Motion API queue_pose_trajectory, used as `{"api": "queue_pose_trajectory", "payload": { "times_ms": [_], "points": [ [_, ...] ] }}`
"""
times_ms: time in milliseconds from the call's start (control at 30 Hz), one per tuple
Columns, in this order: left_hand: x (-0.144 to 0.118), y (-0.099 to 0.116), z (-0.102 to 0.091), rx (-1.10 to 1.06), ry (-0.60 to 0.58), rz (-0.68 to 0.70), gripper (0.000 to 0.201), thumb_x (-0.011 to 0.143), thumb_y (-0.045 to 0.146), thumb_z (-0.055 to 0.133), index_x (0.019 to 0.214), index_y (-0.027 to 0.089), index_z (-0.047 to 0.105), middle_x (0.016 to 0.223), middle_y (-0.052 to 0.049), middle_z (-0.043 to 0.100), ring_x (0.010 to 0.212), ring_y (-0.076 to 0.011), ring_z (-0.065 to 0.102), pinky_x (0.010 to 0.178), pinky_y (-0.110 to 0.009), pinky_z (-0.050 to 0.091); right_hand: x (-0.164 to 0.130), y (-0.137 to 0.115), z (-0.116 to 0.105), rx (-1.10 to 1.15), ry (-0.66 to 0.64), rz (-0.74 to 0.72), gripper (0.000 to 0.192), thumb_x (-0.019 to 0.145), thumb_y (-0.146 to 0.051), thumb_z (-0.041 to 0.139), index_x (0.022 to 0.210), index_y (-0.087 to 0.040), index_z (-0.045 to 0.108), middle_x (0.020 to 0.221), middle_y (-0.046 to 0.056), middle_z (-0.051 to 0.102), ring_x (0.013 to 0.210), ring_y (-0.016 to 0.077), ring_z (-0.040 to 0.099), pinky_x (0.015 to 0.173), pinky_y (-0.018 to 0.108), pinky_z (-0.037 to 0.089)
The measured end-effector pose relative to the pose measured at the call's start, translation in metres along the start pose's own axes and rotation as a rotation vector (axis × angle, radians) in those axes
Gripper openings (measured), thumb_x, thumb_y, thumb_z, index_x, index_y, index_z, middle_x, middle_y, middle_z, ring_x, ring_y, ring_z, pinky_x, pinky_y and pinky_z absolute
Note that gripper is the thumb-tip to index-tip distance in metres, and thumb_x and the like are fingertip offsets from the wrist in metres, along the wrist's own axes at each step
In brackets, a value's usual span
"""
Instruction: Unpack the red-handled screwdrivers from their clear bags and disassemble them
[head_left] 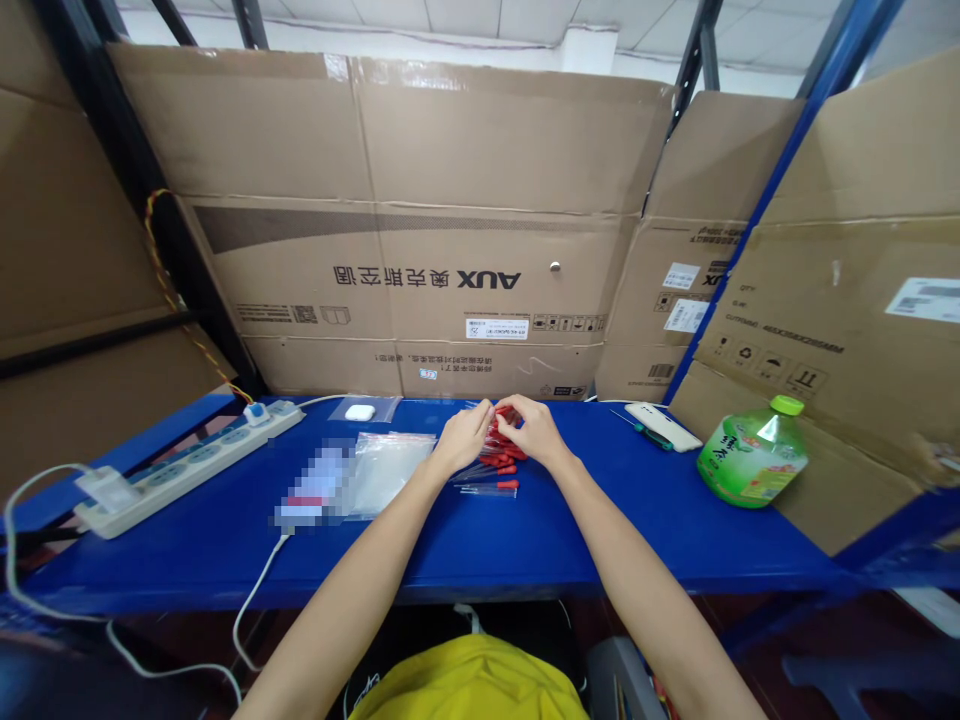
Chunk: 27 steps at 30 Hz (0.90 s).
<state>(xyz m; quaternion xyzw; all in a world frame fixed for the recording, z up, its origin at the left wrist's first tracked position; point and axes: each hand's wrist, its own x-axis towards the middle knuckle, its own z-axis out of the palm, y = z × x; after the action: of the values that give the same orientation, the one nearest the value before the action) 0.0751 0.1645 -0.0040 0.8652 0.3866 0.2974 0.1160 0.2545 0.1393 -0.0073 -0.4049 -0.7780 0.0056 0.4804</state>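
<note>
A heap of glass droppers (496,458) with red rubber bulbs lies on the blue table, between and under my hands. My left hand (463,438) is over the left side of the heap, its fingers pinched together; what they hold is too small to make out. From the right, my right hand (534,432) curls its thumb and forefinger around a red bulb at the top of the heap. The two hands' fingertips almost meet. Closer to me, a few droppers (491,489) lie flat, their bulbs pointing right.
Left of the droppers are clear plastic bags (391,470), a blurred phone (315,485) on a cable, and a white case (360,412). A power strip (191,465) runs along the left edge. At right stand a green bottle (754,455) and a green-handled screwdriver (652,435). Cardboard (465,150) walls the back.
</note>
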Motion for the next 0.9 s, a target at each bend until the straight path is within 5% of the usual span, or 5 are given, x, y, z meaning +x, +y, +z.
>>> {"api": "queue_pose_trajectory", "payload": {
  "times_ms": [567, 900],
  "points": [
    [0.005, 0.002, 0.008, -0.213, 0.052, 0.077, 0.038, 0.105, 0.038, 0.028, 0.081, 0.02, 0.05, 0.075, -0.002, 0.059, 0.068, -0.0159, 0.053, 0.067, -0.028, 0.037, 0.003, -0.009, -0.008, -0.108, -0.008, -0.071, 0.016, 0.086, -0.012, 0.053, 0.091, -0.019, 0.066, 0.081, 0.004, 0.067, 0.069, 0.0159, 0.06, 0.068, 0.026, 0.046],
    [-0.002, 0.009, -0.008, -0.301, -0.019, 0.012, 0.032, 0.105, 0.043, 0.032, 0.098, 0.021, 0.055, 0.086, 0.0, 0.067, 0.08, -0.0174, 0.061, 0.073, -0.027, 0.039, 0.0, -0.003, -0.005, 0.047, 0.003, 0.032, 0.027, 0.089, -0.025, 0.06, 0.116, -0.021, 0.062, 0.097, 0.005, 0.07, 0.077, 0.0173, 0.064, 0.073, 0.029, 0.053]
  ]
}}
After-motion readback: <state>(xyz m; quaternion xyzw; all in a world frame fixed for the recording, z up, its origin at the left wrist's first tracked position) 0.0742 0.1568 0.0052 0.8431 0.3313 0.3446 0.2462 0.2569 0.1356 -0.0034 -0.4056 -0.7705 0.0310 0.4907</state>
